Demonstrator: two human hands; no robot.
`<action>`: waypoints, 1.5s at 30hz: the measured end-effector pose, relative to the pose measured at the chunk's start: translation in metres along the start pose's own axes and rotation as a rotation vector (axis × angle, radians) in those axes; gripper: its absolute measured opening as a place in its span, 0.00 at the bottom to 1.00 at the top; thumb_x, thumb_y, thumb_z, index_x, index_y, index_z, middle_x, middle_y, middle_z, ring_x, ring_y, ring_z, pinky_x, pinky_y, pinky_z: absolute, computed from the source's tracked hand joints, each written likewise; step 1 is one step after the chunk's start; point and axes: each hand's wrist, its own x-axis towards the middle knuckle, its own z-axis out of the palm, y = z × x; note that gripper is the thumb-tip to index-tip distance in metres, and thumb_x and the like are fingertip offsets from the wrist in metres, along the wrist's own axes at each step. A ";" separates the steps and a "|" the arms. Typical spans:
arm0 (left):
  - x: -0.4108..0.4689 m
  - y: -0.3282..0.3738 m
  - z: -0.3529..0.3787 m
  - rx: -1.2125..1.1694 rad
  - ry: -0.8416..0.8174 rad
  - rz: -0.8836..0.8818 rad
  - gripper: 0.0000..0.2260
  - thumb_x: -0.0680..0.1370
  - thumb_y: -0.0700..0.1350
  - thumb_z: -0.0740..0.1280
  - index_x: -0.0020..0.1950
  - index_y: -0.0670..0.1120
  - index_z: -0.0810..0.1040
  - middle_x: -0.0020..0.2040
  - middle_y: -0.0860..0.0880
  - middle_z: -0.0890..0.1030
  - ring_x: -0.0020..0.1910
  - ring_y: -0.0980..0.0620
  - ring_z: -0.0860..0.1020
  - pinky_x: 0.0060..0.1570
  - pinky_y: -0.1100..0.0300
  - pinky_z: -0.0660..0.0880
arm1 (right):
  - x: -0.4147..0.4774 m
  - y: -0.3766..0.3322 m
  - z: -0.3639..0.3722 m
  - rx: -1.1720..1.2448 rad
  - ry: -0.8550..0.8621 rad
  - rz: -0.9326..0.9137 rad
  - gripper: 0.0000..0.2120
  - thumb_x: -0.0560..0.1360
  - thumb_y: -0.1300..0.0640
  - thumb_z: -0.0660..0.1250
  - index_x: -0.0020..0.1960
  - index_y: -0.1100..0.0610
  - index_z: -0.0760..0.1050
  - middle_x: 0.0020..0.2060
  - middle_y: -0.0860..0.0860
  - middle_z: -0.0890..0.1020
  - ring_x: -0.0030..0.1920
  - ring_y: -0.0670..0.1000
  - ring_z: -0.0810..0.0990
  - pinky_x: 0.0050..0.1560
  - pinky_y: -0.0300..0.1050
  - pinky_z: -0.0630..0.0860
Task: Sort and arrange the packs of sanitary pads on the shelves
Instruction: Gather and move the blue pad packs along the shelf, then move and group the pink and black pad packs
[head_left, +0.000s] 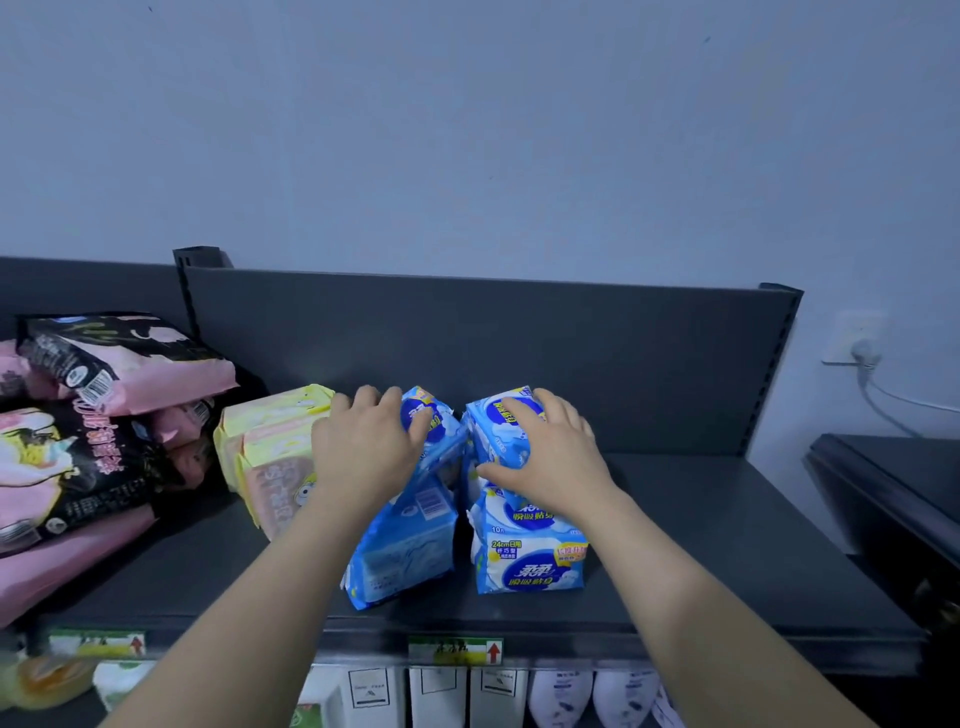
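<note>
On the dark shelf, the front left blue pack and front right blue pack stand side by side. Behind them, the left hand curls over the tilted rear left blue pack, and the right hand clasps the rear right blue pack. Yellow-pink packs lie further left.

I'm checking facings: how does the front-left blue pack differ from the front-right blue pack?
The front-left blue pack shows its barcode side; the front-right blue pack shows its branded face. The front-left blue pack leans askew; the front-right blue pack stands squarer. Both are blue and white.
</note>
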 end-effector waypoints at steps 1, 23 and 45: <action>-0.001 0.000 -0.002 0.016 0.023 0.019 0.21 0.80 0.62 0.54 0.60 0.50 0.77 0.56 0.48 0.79 0.54 0.42 0.73 0.43 0.53 0.67 | -0.001 -0.001 -0.003 -0.009 0.005 -0.001 0.39 0.68 0.31 0.66 0.74 0.44 0.60 0.76 0.52 0.57 0.75 0.53 0.54 0.73 0.51 0.53; -0.070 0.118 -0.027 -0.236 -0.009 0.398 0.19 0.72 0.57 0.62 0.52 0.46 0.82 0.46 0.45 0.83 0.44 0.39 0.79 0.43 0.50 0.74 | -0.116 0.068 -0.078 -0.116 0.111 0.124 0.29 0.77 0.41 0.62 0.75 0.46 0.60 0.75 0.49 0.61 0.76 0.52 0.54 0.76 0.50 0.49; -0.463 0.485 -0.140 -0.909 -0.355 1.287 0.20 0.74 0.57 0.64 0.56 0.44 0.82 0.49 0.45 0.83 0.45 0.42 0.80 0.45 0.49 0.77 | -0.627 0.198 -0.278 -0.472 0.337 1.116 0.28 0.74 0.42 0.62 0.71 0.50 0.69 0.68 0.50 0.72 0.71 0.54 0.66 0.73 0.51 0.59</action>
